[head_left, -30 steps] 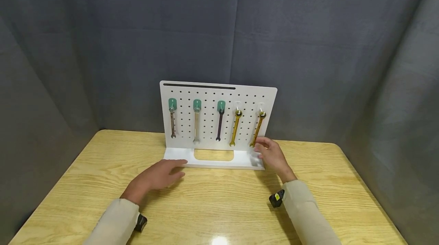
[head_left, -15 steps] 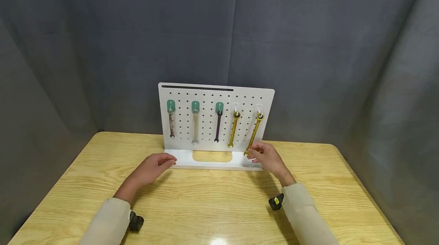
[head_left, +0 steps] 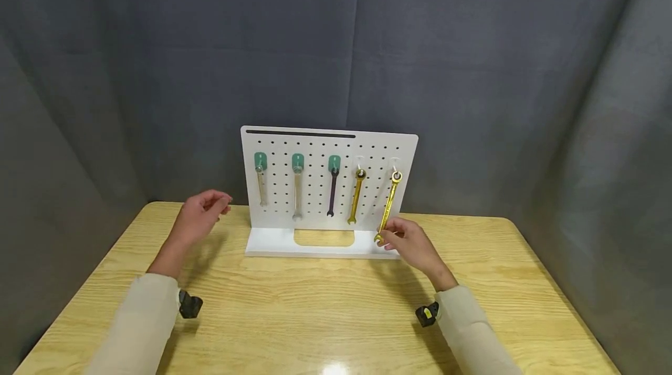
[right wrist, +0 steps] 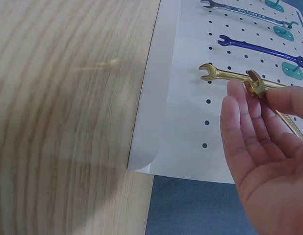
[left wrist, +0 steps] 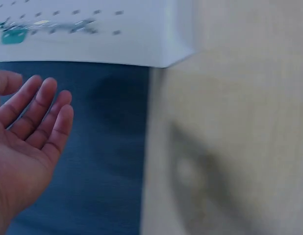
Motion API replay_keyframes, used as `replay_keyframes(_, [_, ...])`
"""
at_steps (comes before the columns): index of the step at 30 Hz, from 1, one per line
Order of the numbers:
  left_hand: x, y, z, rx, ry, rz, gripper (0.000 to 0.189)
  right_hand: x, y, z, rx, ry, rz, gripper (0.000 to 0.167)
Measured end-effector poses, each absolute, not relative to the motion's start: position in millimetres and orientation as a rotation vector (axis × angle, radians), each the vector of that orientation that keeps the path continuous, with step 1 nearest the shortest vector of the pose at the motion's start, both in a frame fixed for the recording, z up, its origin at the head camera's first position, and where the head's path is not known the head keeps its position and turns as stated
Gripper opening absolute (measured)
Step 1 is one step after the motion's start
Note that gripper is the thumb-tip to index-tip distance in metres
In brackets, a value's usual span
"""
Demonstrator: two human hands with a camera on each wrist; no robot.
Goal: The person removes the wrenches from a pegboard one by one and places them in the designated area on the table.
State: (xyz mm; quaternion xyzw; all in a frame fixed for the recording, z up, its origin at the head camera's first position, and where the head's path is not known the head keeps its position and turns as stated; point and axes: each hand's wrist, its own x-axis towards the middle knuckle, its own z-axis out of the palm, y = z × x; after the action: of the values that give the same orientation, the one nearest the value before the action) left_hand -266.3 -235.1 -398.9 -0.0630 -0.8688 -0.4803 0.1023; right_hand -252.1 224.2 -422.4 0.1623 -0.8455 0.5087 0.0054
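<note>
A white pegboard (head_left: 317, 200) stands on the table with several wrenches hanging from its hooks. My right hand (head_left: 415, 244) pinches the open end of the rightmost gold wrench (head_left: 389, 204) between thumb and fingers. That wrench tilts away from the board, its ring end still at the clear hook (head_left: 395, 163). In the right wrist view, the gold wrench's jaw end (right wrist: 256, 84) shows at the fingertips. Beside the board's left edge, my left hand (head_left: 195, 220) hovers with relaxed fingers and holds nothing. The left wrist view shows its palm (left wrist: 24, 161) facing up, below a silver wrench (left wrist: 53, 24).
Left of the held wrench hang another gold wrench (head_left: 356, 197), a purple wrench (head_left: 333, 193) and two silver ones, the nearer being this silver wrench (head_left: 297, 195). The board's white base (head_left: 273, 242) sits on the wooden table (head_left: 294, 316). Grey curtains (head_left: 199, 72) enclose the back and sides.
My left hand has moved left and away from the board's base. My right hand has taken the rightmost gold wrench's lower end and drawn it slightly left and outward.
</note>
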Motion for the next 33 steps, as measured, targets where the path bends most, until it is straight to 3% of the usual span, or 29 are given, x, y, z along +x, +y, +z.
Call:
replay_keyframes(13, [-325, -215, -308, -0.081, -2.32, -1.631, 0.059, -245, 232, -421, 0.488, -2.585, 1.682, 0.014])
replay_keyframes(23, [-338, -184, -267, -0.176, -2.466, -1.539, 0.05, -237, 234, -420, 0.52, -2.562, 1.742, 0.017])
replay_keyframes(33, [-340, -177, -275, -0.159, -2.454, -1.539, 0.033, -234, 236, -418, 0.545, -2.541, 1.781, 0.019])
